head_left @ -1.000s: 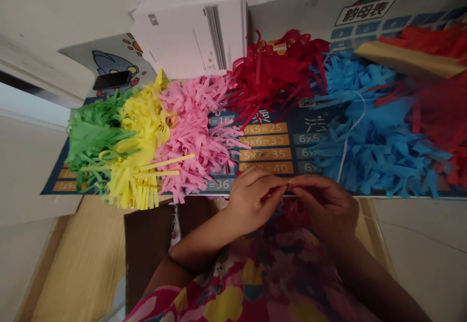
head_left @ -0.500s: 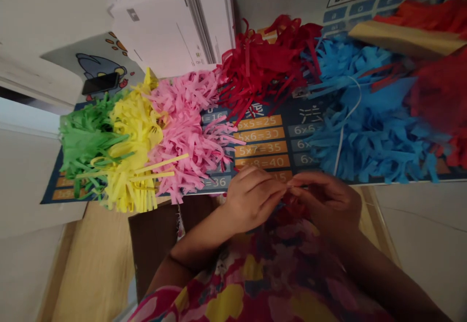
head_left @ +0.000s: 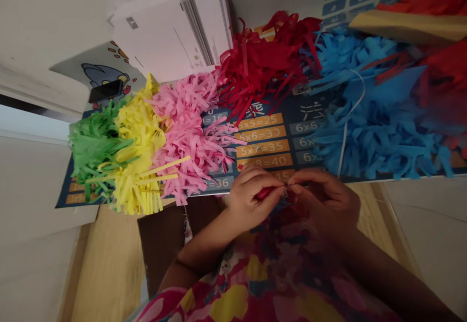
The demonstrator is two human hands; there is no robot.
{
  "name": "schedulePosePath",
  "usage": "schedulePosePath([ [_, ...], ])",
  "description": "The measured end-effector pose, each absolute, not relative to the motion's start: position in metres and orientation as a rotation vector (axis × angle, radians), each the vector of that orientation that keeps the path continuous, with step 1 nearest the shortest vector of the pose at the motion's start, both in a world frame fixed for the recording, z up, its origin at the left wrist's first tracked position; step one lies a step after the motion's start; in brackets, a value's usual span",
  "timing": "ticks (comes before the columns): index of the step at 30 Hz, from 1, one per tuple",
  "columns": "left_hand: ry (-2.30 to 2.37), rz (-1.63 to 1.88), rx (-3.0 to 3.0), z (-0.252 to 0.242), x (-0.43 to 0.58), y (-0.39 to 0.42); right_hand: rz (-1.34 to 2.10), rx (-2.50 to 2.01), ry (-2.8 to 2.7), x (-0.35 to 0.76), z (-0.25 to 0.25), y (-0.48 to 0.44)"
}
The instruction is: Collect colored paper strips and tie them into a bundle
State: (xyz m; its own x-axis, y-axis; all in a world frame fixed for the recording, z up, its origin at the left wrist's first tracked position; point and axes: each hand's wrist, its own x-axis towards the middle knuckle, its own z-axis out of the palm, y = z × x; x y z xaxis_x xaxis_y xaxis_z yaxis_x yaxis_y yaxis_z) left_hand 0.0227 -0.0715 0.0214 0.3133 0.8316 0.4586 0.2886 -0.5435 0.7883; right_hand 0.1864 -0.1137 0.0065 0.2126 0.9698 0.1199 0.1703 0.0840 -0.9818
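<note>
At the near edge of the table my left hand (head_left: pixel 253 198) and my right hand (head_left: pixel 326 200) meet fingertip to fingertip, both closed in a pinch. A bit of red tissue paper (head_left: pixel 265 192) shows inside the curled fingers of my left hand. More red paper hangs dimly under both hands, against the flowered clothing. Exactly what lies between the fingertips is too small to make out. Just beyond my right hand lies blue fringed paper (head_left: pixel 379 134), with a white string (head_left: pixel 344 142) across it. Pink fringed paper (head_left: pixel 193 137) is left of my left hand.
Yellow fringed paper (head_left: pixel 138 147) and green fringed paper (head_left: pixel 95 142) lie at the left. Dark red fringed paper (head_left: pixel 266 62) sits behind, beside a white box (head_left: pixel 171 30). A black phone (head_left: pixel 105 91) rests at the back left. A tan strip (head_left: pixel 408 26) lies among red paper at right.
My fingertips stay together, while the left fingers have opened slightly, so red paper now shows within them. The view has shifted a little, moving the left piles rightward.
</note>
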Motion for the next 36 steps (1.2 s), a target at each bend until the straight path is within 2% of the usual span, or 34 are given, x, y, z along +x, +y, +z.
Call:
schedulePosePath([
  [7,1.000,1.205,1.997,0.022,0.027,-0.071,0.768,-1.304,-1.304,0.186,0.006,-0.115],
  [36,0.843,1.194,2.063,0.013,0.020,-0.059,0.949,-1.323,-1.326,0.205,-0.002,-0.107],
])
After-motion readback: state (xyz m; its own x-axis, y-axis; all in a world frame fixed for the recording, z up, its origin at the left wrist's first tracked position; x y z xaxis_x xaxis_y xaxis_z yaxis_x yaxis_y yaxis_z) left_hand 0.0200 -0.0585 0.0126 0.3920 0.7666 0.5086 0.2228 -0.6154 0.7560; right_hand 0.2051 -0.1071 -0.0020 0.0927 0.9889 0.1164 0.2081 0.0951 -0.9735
